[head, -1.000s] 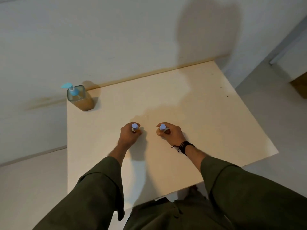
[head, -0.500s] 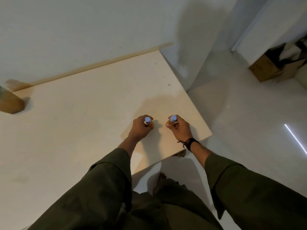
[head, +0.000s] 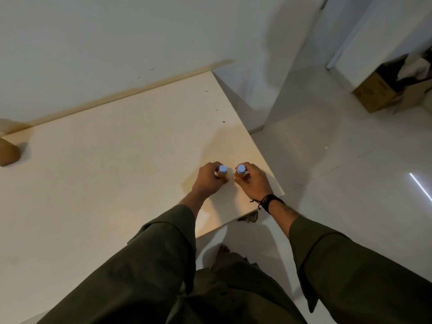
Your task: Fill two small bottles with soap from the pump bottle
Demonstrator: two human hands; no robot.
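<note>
Bottles (head: 222,173) (round-capped, amber) gripped by hands (head: 208,181).

Pale cream table (head: 105,183). Two small bottles (head: 222,172) (head: 240,173): amber contents, light blue caps. Olive-green sleeves (head: 152,253). Black wristband (head: 268,202). Brown cardboard box (head: 378,92). White wall (head: 117,43).

The surface (head: 117,171) looks like matt pale wood, the floor (head: 339,183) glossy tile, the sleeves (head: 152,265) matt olive cloth, the box (head: 374,94) cardboard.
</note>
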